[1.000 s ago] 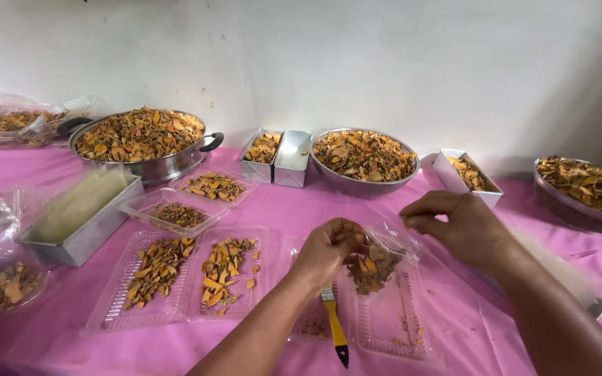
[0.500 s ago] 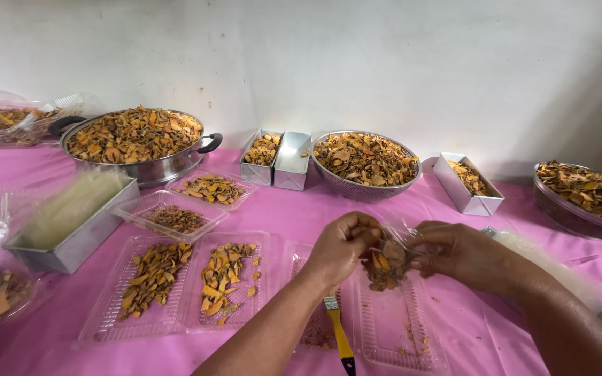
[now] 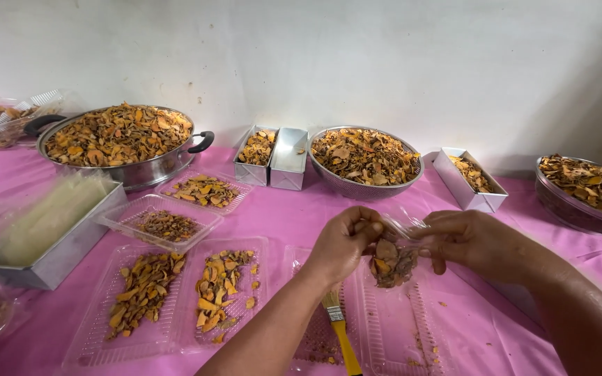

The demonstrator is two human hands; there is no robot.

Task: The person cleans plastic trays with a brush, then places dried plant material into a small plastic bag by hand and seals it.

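**Two hands on one small bag of dried chips**

Two hands meet over the pink tablecloth (image 3: 280,219), which covers the whole table in front of you. Biggest on it is the wide pan (image 3: 123,150) with black handles at the back left, heaped with orange-brown dried chips. To its right stands a round metal bowl (image 3: 365,160) full of the same, and at the far right edge a dark bowl (image 3: 583,198) holds more. A long metal tin (image 3: 53,230) at the left holds pale sheets. Nearer you lie two clear plastic trays (image 3: 175,306) side by side, each with a strip of chips, and another clear tray (image 3: 398,334) sits directly under your hands.

Your left hand (image 3: 343,244) and right hand (image 3: 479,240) hold a small clear plastic bag (image 3: 393,261) between them, just above that tray. The fingers of both hands are closed, pinching the bag's top edge from either side. The bag hangs down, partly filled with chips. A brush (image 3: 339,331) with a yellow handle lies on the table just below your left wrist.
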